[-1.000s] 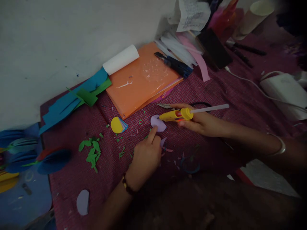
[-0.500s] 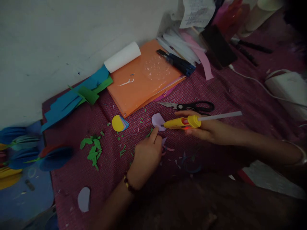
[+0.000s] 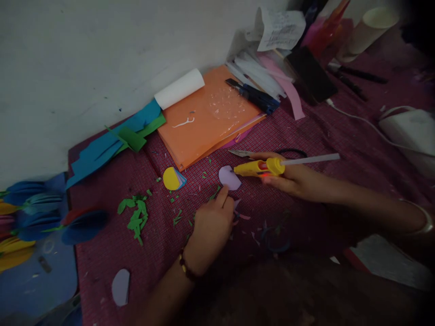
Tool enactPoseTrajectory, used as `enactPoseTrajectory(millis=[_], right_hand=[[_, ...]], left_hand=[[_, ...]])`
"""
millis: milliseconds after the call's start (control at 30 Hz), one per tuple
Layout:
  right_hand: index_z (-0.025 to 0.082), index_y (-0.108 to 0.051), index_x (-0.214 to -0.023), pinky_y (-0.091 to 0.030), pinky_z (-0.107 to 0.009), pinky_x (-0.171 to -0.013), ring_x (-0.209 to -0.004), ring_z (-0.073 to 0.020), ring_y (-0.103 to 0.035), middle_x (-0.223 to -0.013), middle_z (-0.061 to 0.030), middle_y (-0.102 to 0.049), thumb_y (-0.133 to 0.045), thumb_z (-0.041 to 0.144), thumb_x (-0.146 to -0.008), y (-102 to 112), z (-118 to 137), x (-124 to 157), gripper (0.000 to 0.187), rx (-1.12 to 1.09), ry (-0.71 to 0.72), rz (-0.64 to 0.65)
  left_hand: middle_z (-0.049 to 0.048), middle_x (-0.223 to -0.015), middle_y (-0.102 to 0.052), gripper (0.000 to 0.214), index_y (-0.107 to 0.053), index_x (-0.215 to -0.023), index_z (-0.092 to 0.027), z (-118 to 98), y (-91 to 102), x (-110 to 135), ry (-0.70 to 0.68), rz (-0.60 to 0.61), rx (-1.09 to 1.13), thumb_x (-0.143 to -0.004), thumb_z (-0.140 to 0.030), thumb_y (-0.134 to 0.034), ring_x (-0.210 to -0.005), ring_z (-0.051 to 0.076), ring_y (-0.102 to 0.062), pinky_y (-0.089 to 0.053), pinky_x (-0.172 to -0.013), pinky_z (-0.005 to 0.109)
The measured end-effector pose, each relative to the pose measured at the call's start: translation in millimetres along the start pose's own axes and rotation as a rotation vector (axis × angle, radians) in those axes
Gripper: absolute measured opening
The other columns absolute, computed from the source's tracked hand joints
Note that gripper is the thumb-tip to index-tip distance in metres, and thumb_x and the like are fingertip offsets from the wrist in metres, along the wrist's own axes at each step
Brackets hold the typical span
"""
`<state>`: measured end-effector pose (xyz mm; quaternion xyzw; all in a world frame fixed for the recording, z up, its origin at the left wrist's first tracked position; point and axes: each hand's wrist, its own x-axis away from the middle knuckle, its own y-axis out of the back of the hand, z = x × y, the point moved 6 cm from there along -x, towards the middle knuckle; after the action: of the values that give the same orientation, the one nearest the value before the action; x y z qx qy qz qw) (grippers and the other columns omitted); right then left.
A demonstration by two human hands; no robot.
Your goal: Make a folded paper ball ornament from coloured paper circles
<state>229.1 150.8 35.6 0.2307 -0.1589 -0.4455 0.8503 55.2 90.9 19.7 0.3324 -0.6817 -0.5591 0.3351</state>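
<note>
A small rounded lilac paper piece (image 3: pixel 229 178) lies on the checked cloth. My left hand (image 3: pixel 214 222) holds it down at its near edge with the index fingertip, the other fingers curled. In my right hand (image 3: pixel 288 179) is a yellow glue gun (image 3: pixel 253 168), a translucent glue stick (image 3: pixel 311 159) jutting from its back and a red light glowing on it. Its nozzle is at the right part of the lilac piece. Scissors (image 3: pixel 239 153) lie partly hidden behind my right hand. To the left sits a fanned stack of yellow, lilac and blue paper pieces (image 3: pixel 172 178).
Orange sheets (image 3: pixel 193 131) bear a cutter (image 3: pixel 254 96) and a white paper roll (image 3: pixel 179 88). Green scraps (image 3: pixel 137 217) and a folded lilac piece (image 3: pixel 120 287) lie at left. A white cable (image 3: pixel 360 118) crosses the right side. Coloured paper shapes (image 3: pixel 30 213) sit at far left.
The glue gun's nozzle has moved slightly up along the lilac piece. My left fingertip has shifted down toward its near edge. The view has shifted a little.
</note>
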Motion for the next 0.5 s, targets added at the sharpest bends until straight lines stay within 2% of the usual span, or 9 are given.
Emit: enactPoseTrajectory(millis=[133,267,333,500], right_hand=[[0.02,-0.056,-0.127,-0.036,-0.048,-0.111,-0.13,-0.0285,-0.047,-0.133,-0.0106,-0.055,-0.042,0.048,-0.094,-3,0,20,0.046,0.025,-0.041,0.054],[0.02,-0.056,-0.127,-0.039,-0.046,-0.109,-0.129,-0.028,-0.048,-0.138,-0.0111,-0.051,-0.046,0.045,-0.092,-6,2,28,0.044,0.013,-0.075,0.113],[0.02,-0.057,-0.127,-0.038,-0.045,-0.11,-0.128,-0.0273,-0.049,-0.138,-0.0108,-0.051,-0.047,0.044,-0.092,-6,4,25,0.044,0.001,-0.064,0.116],[0.02,-0.054,-0.129,-0.033,-0.047,-0.113,-0.131,-0.0262,-0.045,-0.136,-0.0097,-0.052,-0.046,0.043,-0.093,-4,8,2,0.043,-0.003,0.04,0.016]], left_hand=[[0.0116,-0.137,-0.056,0.002,-0.056,-0.086,-0.017,1,1.6,0,0.016,0.018,0.006,-0.087,-0.016,-0.055,-0.077,0.018,-0.07,-0.057,-0.06,0.03],[0.0108,-0.137,-0.056,0.006,-0.056,-0.089,-0.017,1,2.6,0,0.012,0.031,0.019,-0.089,-0.015,-0.051,-0.081,0.019,-0.07,-0.058,-0.064,0.031],[0.0097,-0.138,-0.056,0.007,-0.056,-0.089,-0.017,2,2.4,0,0.01,0.033,0.024,-0.089,-0.015,-0.05,-0.081,0.018,-0.07,-0.058,-0.065,0.031],[0.0091,-0.137,-0.056,0.008,-0.056,-0.086,-0.017,3,2.8,-1,0.01,0.016,0.012,-0.089,-0.015,-0.05,-0.077,0.018,-0.07,-0.058,-0.063,0.031]])
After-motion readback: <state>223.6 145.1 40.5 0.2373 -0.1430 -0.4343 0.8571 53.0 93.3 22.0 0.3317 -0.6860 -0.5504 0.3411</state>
